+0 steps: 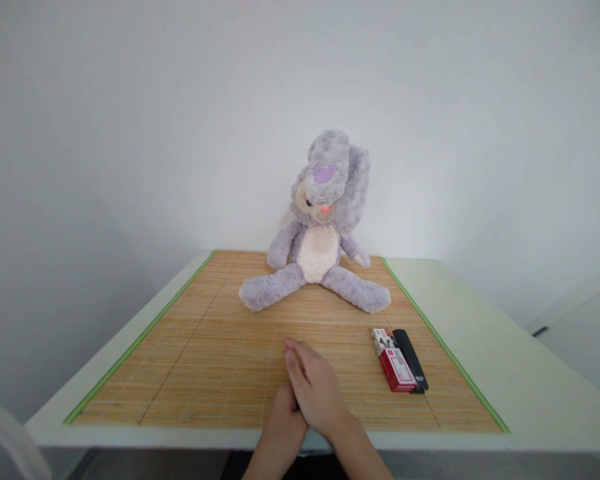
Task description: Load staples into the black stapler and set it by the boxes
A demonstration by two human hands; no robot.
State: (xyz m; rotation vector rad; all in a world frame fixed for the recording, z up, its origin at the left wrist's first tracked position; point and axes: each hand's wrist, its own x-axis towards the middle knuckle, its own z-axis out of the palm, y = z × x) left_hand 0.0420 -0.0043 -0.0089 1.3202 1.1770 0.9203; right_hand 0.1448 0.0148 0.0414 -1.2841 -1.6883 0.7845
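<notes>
My two hands rest together low in the middle of the head view, just above the front edge of the mat. My right hand (pixel 317 387) lies over my left hand (pixel 283 421), its fingers closed side by side and no object seen in them. The fingers of my left hand are mostly hidden beneath it. Beyond the hands, a grey-lilac plush rabbit (pixel 319 257) sits upright with its legs spread, one ear flopped over its face. To the right of my hands lie a red and white small box (pixel 396 365) and a slim black case (pixel 411 360), side by side.
A bamboo mat (pixel 205 360) with green edging covers much of the white table (pixel 485 333). A pale wall (pixel 180 120) rises behind the rabbit. At the lower left corner, a blurred whitish curved thing (pixel 13 437) shows.
</notes>
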